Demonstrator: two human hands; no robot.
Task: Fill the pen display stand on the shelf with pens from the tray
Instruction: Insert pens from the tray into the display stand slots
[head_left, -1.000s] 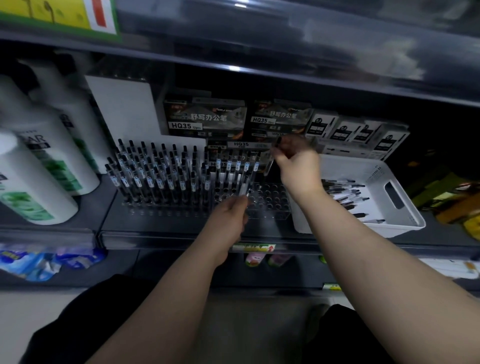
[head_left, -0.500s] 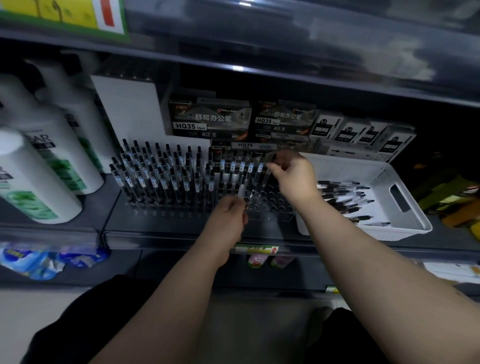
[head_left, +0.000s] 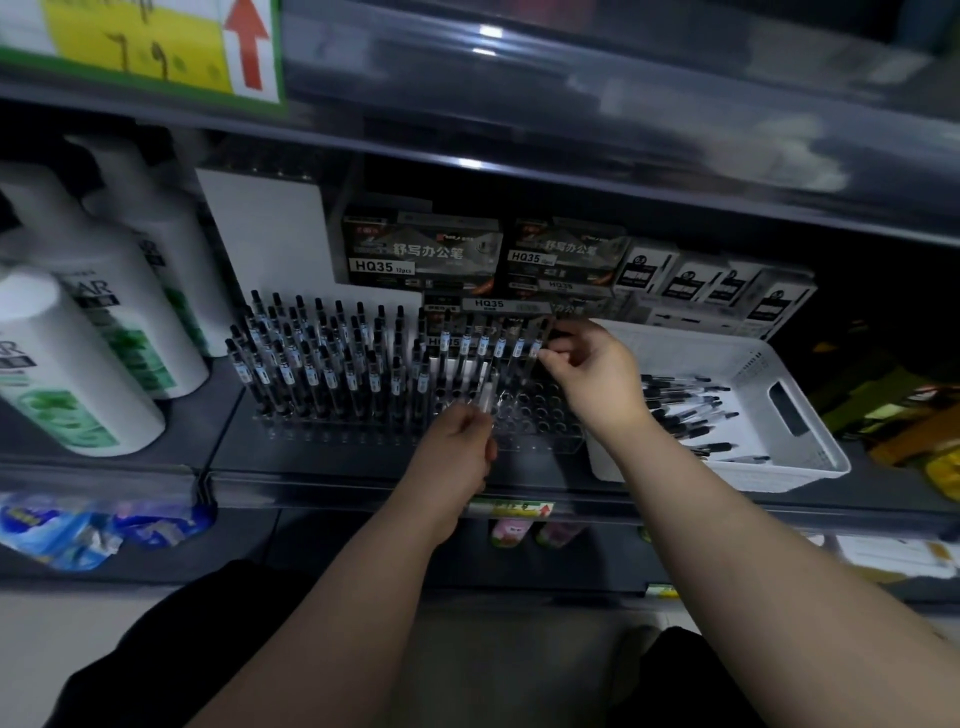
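Note:
A clear pen display stand (head_left: 540, 439) sits on the dark shelf, its left and middle holes packed with upright black pens (head_left: 332, 358). Several empty holes show at its right end. My left hand (head_left: 460, 441) pinches a pen (head_left: 487, 395) upright over the stand's front right holes. My right hand (head_left: 592, 374) pinches another pen (head_left: 540, 340) at the right end of the back row, its tip down among the holes. A white tray (head_left: 789, 467) to the right holds several loose pens (head_left: 680, 410).
Large white bottles (head_left: 78, 364) stand to the left of the stand. Pen boxes (head_left: 423, 254) are stacked behind it, small white boxes (head_left: 711, 286) behind the tray. The upper shelf edge (head_left: 519, 156) hangs overhead. Blue packets (head_left: 78, 530) lie on the lower shelf.
My right hand has come down from in front of the pen boxes to the back row of the stand with its pen. My left hand has stayed over the front holes.

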